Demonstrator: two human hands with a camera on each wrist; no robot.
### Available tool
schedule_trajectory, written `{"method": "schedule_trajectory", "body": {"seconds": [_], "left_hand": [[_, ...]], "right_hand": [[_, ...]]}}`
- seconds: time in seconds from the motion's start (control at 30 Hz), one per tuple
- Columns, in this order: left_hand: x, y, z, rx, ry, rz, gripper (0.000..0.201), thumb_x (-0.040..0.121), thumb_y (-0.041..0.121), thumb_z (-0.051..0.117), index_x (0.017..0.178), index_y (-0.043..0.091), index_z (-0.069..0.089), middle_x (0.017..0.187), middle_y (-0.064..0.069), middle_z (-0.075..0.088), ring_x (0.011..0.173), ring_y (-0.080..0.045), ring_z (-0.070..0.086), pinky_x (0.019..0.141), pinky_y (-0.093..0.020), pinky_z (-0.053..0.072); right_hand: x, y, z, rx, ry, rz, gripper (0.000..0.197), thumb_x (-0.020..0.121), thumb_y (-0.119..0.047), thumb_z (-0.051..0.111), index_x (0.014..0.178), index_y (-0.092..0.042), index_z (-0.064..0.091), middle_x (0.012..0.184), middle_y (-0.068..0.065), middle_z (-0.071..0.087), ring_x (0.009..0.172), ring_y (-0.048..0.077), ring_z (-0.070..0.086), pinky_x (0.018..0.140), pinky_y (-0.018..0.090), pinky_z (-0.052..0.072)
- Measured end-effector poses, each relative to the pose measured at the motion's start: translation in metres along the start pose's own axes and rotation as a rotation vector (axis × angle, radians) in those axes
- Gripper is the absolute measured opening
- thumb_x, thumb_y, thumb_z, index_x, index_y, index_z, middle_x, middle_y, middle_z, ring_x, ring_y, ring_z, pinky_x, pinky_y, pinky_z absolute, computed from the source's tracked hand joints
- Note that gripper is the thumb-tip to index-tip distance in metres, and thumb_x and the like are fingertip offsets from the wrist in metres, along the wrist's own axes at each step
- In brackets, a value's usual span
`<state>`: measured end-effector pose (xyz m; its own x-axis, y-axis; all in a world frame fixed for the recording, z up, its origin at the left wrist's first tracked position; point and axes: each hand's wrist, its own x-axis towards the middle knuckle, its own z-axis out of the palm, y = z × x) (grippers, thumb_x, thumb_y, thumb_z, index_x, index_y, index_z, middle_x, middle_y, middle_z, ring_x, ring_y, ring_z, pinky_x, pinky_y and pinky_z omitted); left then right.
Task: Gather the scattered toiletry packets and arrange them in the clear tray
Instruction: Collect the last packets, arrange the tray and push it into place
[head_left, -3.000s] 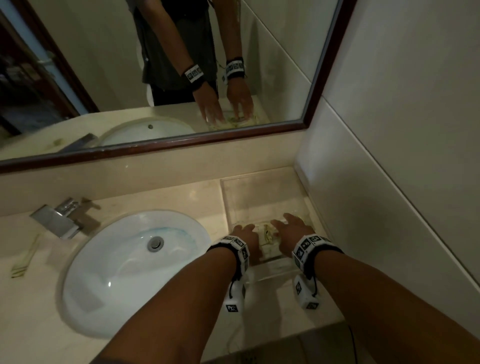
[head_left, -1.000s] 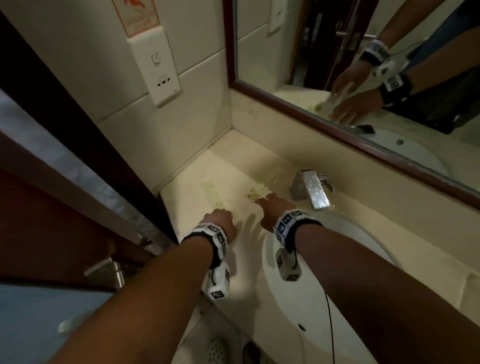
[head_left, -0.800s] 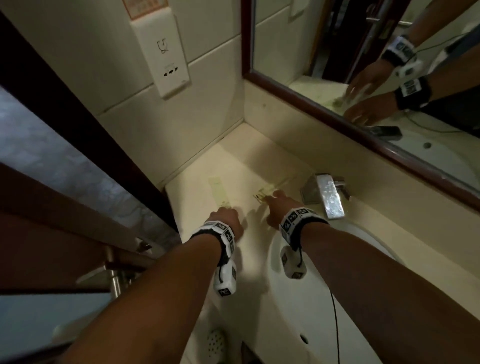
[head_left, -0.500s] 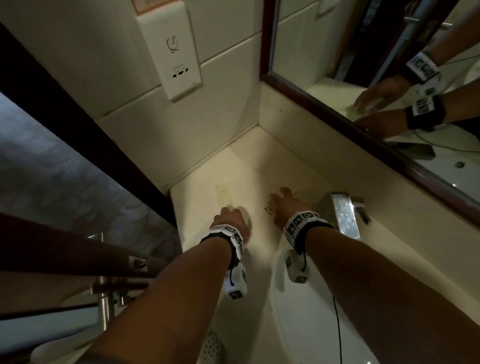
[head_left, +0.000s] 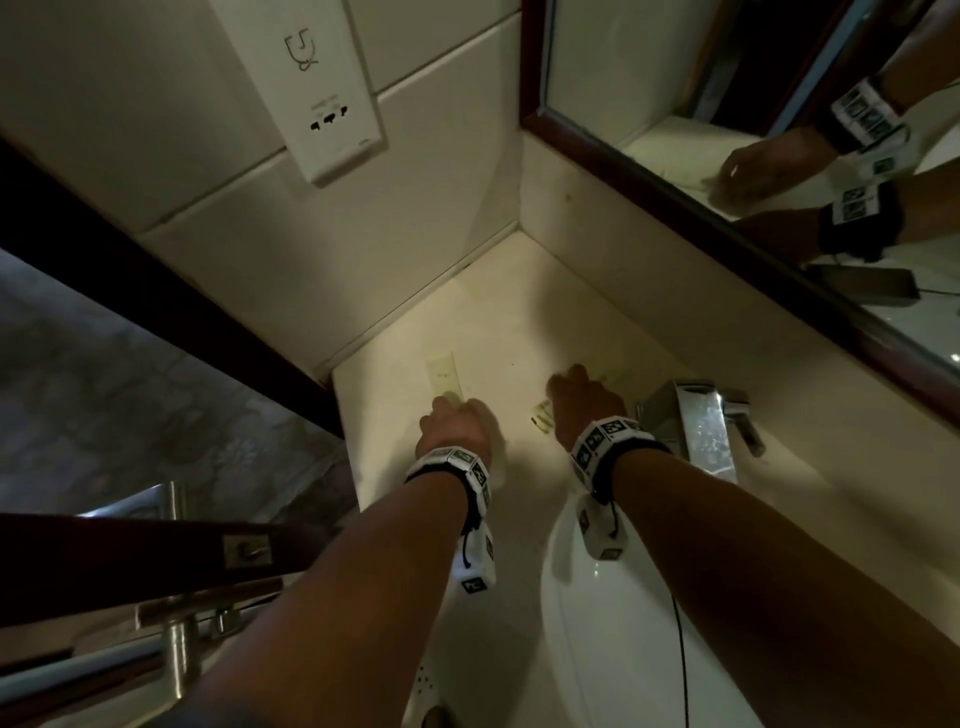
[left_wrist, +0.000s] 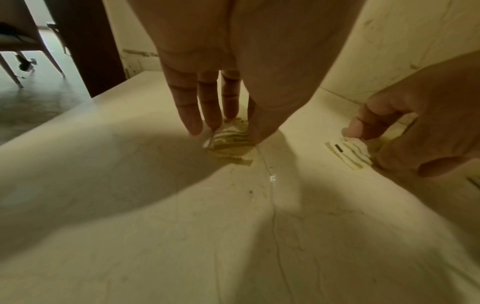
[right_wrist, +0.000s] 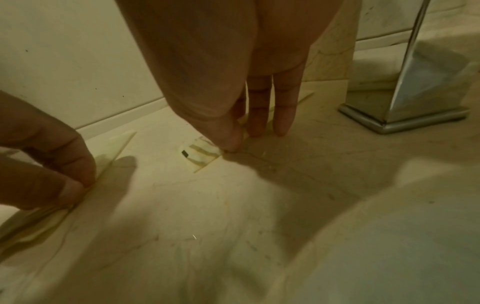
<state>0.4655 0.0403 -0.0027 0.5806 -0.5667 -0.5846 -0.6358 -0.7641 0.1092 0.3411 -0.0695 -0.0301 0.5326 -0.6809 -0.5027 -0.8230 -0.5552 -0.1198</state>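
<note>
At the worktop's far left corner, your left hand (head_left: 453, 423) reaches down with thumb and fingers (left_wrist: 185, 107) closing on the near end of a long flat packet (head_left: 442, 375), which lies on the surface pointing toward the side wall. The left wrist view shows that end, striped and crinkled, caught between thumb and fingertips and lifting slightly off the worktop (head_left: 519, 332). Just to its right, your right hand (head_left: 584, 402) comes down on a second packet (head_left: 541, 419), a small striped sachet with a dark mark near one edge. In the right wrist view your thumb tip presses its far corner while your fingers (right_wrist: 281, 111) rest straight on the surface beside it; a pinch cannot be confirmed. Both packets lie on the bare worktop, near each other but apart. The tray is not in view.

Right of your right hand stands the chrome tap (head_left: 701, 431), with the white basin (head_left: 623, 623) below it along the worktop's near edge. Above the backsplash a dark-framed mirror (head_left: 727, 130) reflects both hands. A white socket plate (head_left: 306, 88) is set in the tiled side wall, and a dark door edge shows at the left.
</note>
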Motion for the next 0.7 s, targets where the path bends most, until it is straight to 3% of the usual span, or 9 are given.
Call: {"method": "schedule_trajectory", "body": {"seconds": [0.17, 0.33, 0.43, 0.6, 0.7], "left_hand": [[-0.006, -0.006, -0.002, 0.025, 0.000, 0.031, 0.039, 0.095, 0.018, 0.042, 0.133, 0.013, 0.045, 0.133, -0.013, 0.039, 0.121, -0.035, 0.044, 0.099, -0.041, 0.039], [0.000, -0.009, 0.007, -0.052, 0.097, -0.024, 0.033, 0.096, 0.017, 0.038, 0.128, 0.013, 0.046, 0.125, -0.012, 0.042, 0.112, -0.033, 0.047, 0.091, -0.041, 0.045], [0.007, -0.009, 0.013, -0.061, 0.111, -0.046, 0.030, 0.097, 0.017, 0.038, 0.125, 0.012, 0.046, 0.123, -0.013, 0.043, 0.111, -0.034, 0.048, 0.088, -0.044, 0.047], [0.015, -0.009, 0.011, -0.039, 0.100, -0.055, 0.031, 0.097, 0.018, 0.040, 0.126, 0.010, 0.046, 0.125, -0.014, 0.044, 0.113, -0.035, 0.049, 0.092, -0.045, 0.046], [0.021, -0.009, 0.012, -0.093, 0.091, -0.074, 0.031, 0.095, 0.017, 0.041, 0.125, 0.011, 0.046, 0.124, -0.014, 0.046, 0.114, -0.036, 0.050, 0.094, -0.046, 0.045]], "right_hand": [[0.000, 0.000, -0.002, 0.000, -0.003, -0.033, 0.038, 0.089, -0.016, 0.058, 0.126, -0.015, 0.049, 0.136, 0.012, 0.037, 0.109, 0.035, 0.060, 0.090, 0.050, 0.053], [-0.009, -0.001, 0.004, -0.009, 0.074, -0.155, 0.035, 0.088, -0.014, 0.057, 0.122, -0.017, 0.051, 0.139, 0.008, 0.035, 0.104, 0.034, 0.062, 0.086, 0.045, 0.052], [-0.009, -0.005, 0.003, -0.047, 0.026, -0.180, 0.037, 0.085, -0.008, 0.059, 0.120, -0.018, 0.051, 0.133, 0.007, 0.039, 0.099, 0.033, 0.064, 0.084, 0.044, 0.054], [-0.008, -0.008, 0.000, -0.031, -0.032, -0.187, 0.053, 0.083, -0.007, 0.064, 0.132, -0.022, 0.048, 0.139, 0.007, 0.036, 0.102, 0.033, 0.064, 0.091, 0.043, 0.053], [-0.005, -0.010, 0.000, -0.067, -0.035, -0.173, 0.051, 0.085, -0.006, 0.061, 0.133, -0.016, 0.049, 0.139, 0.012, 0.037, 0.104, 0.034, 0.064, 0.090, 0.043, 0.053]]}}
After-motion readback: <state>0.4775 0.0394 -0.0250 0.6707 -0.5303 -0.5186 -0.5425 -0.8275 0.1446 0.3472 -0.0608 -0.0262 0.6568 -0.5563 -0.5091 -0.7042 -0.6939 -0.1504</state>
